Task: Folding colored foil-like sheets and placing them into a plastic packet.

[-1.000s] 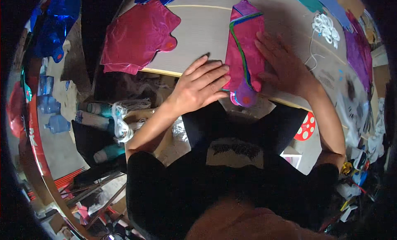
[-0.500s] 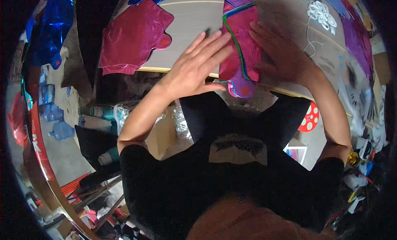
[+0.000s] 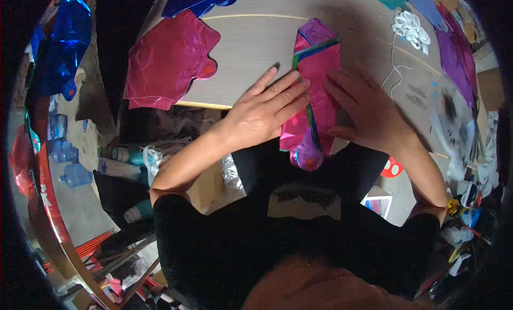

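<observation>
A shiny pink foil balloon (image 3: 320, 69), folded into a long strip with green and blue edges, lies near the table's front edge. Its rounded purple tab (image 3: 307, 156) hangs past that edge. My left hand (image 3: 262, 110) rests flat on the balloon's left side, fingers spread and holding nothing. On the opposite side my right hand (image 3: 363, 104) lies in shadow with its fingers stretched over the pink foil. Farther left on the table is a stack of flat pink foil balloons (image 3: 165, 61).
Blue foil (image 3: 197, 1) lies at the table's (image 3: 251, 48) far left, and a bundle of white string (image 3: 411, 29) at the far right. Purple foil (image 3: 454, 59) and clear plastic (image 3: 449, 118) line the right side. Blue water jugs (image 3: 76, 174) stand on the floor at left.
The folded pink balloon has slid toward me, so its tab now sticks out beyond the table edge. Both hands have moved nearer with it, still flat.
</observation>
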Available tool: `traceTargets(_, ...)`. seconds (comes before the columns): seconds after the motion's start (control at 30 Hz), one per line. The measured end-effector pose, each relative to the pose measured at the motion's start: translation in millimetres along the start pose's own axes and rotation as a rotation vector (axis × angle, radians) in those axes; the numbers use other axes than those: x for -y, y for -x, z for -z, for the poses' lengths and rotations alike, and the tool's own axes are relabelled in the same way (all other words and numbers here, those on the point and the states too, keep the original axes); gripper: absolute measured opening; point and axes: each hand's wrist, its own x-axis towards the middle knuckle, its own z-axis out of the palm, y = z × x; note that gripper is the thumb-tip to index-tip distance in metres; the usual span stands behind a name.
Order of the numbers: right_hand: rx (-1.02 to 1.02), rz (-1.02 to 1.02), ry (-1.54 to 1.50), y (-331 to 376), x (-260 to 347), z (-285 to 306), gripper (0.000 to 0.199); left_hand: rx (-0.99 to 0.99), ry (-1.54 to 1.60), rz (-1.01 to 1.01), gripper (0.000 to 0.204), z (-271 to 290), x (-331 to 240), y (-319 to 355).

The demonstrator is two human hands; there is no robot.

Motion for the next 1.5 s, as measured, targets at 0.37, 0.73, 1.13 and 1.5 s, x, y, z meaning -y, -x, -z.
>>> traceTargets(0.37, -0.074, 0.261, 0.11, -45, -31, -21, 0.07, -0.034, -0.074, -0.026, 0.041, -10, 2, 0)
traceTargets(0.73, -0.184, -0.123, 0.252, -55, -95, -31, 0.071, -0.105, -0.084, -0.047, 0.037, -12, 1, -4)
traceTargets(1.13, -0.043, 0.106, -0.087, 28, 30, -14, 0.083, -0.119, -0.104, -0.031, 0.04, -13, -2, 3)
traceTargets(1.5, -0.246, 0.043, -0.346, 0, -36, -25, 0.042, -0.277, 0.254, 0.169, 0.028, -9, 6, -16)
